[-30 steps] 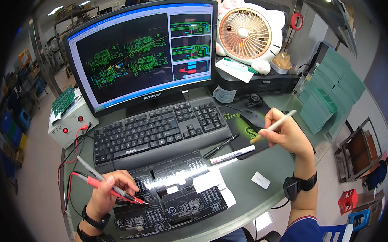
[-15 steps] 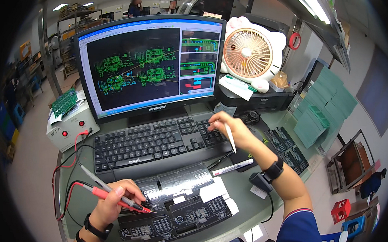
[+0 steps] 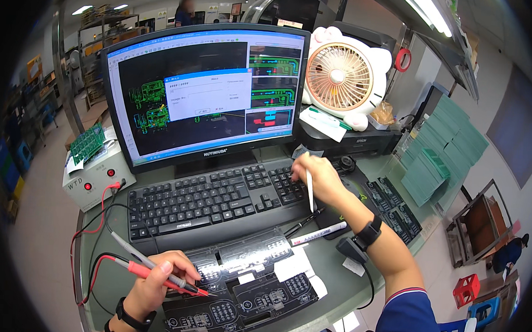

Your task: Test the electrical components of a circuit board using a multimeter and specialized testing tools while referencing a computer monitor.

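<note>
My left hand (image 3: 157,280) is closed around a red test probe (image 3: 140,270) and a grey test probe (image 3: 133,248). Their tips point down at a black panel of circuit boards (image 3: 254,299) lying near the table's front edge; I cannot tell whether they touch it. My right hand (image 3: 319,177) is over the number pad of a black keyboard (image 3: 199,201), holding a slim white pen-like stick (image 3: 310,194) with its end pointing down. A monitor (image 3: 143,122) behind the keyboard shows green circuit layouts with a pale dialog window in front.
Right of the keyboard lie a white marker (image 3: 319,232) and more black boards (image 3: 394,210). A cat-shaped fan (image 3: 339,76) stands on a black printer (image 3: 362,142). At the left is a white box (image 3: 96,182) with green boards on top; red and black leads hang beside it.
A dialog window has appeared on the monitor. My right hand has shifted slightly to the right, and its white stick is more upright. My left hand has hardly moved.
</note>
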